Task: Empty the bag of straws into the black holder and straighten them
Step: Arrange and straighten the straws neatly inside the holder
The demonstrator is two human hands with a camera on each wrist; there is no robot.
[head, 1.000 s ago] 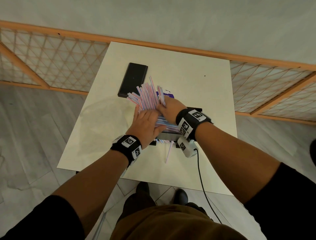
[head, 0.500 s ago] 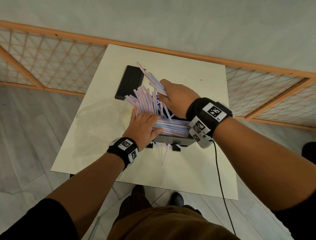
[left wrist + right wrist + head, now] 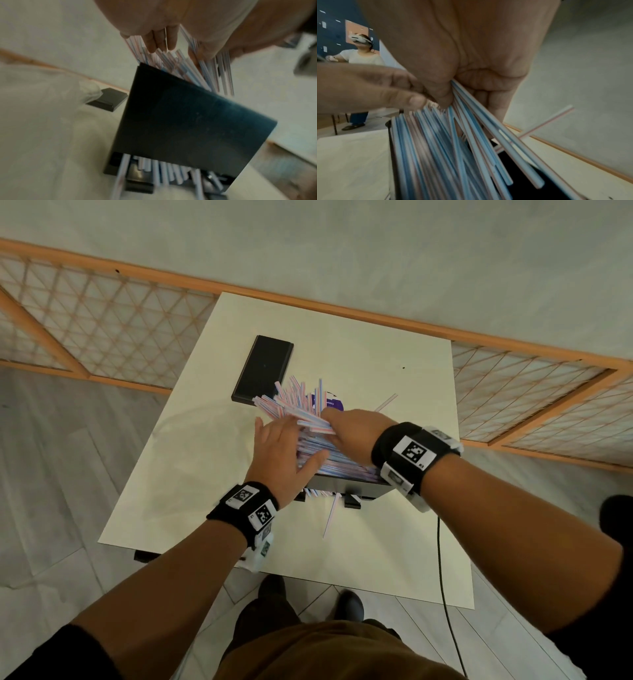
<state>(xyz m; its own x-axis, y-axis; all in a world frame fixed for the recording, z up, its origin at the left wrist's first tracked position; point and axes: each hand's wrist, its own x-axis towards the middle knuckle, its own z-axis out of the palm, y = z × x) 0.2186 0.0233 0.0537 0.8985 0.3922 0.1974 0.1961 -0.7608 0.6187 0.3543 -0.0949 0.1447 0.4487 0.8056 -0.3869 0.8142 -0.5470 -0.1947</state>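
Note:
A heap of blue- and red-striped straws (image 3: 294,405) fans out of the black holder (image 3: 346,482) at the table's middle. My left hand (image 3: 282,445) lies flat, fingers straight, against the left side of the heap. My right hand (image 3: 346,428) grips a bunch of straws (image 3: 481,134) at the top of the pile, with thumb and fingers curled round them. In the left wrist view the straws (image 3: 181,65) stick out over the holder's wall (image 3: 188,121), and more ends show at its foot. The bag's purple label (image 3: 331,402) peeks out behind the straws.
The black lid (image 3: 263,368) lies flat at the back left of the table (image 3: 191,481). One loose straw (image 3: 330,517) lies in front of the holder, another (image 3: 385,404) behind my right hand. A cable (image 3: 440,559) hangs from my right wrist. Another person (image 3: 359,54) stands far off.
My right hand, raised with a bunch of straws half a second ago, has come down onto the pile. A single straw now lies off to the right. My left hand stays on the heap.

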